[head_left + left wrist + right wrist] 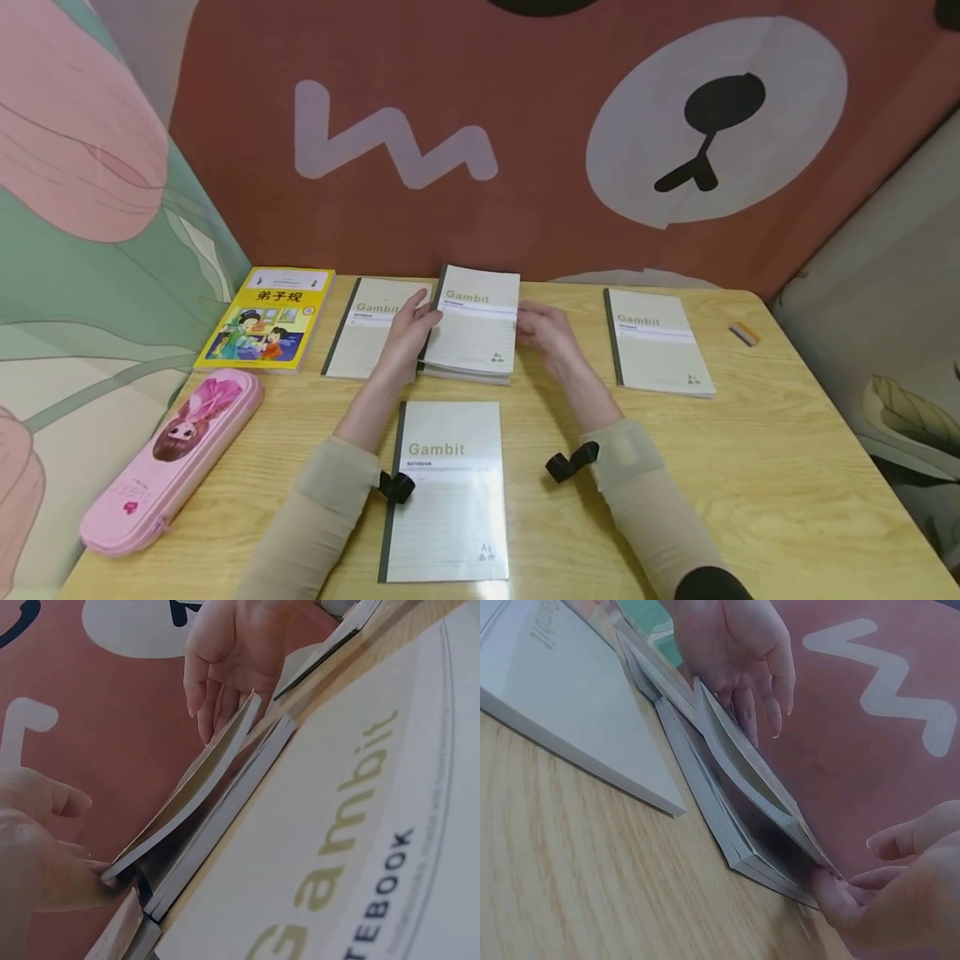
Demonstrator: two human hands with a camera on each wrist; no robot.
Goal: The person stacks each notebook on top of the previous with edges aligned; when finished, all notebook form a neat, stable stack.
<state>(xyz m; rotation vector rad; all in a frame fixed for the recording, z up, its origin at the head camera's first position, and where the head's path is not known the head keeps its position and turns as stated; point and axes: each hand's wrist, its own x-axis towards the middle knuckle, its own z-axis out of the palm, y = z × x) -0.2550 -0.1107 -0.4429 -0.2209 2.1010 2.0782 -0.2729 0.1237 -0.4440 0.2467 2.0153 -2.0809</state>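
Observation:
A white Gambit notebook with a dark spine is held between both hands, slightly bowed, over more notebooks at the table's back middle. Its left edge is held by my left hand, thumb by the cover and fingers at the edge. On the opposite side, my right hand holds the right edge with curled fingers. The left wrist view shows a gap between the bowed notebook and the one beneath. Partly behind my left hand lies another Gambit notebook.
Nearest the front lies a Gambit notebook, between my forearms. Another Gambit notebook lies at right, with a small eraser-like block beyond it. A yellow picture book and a pink pencil case are on the left. The painted wall borders the table's back.

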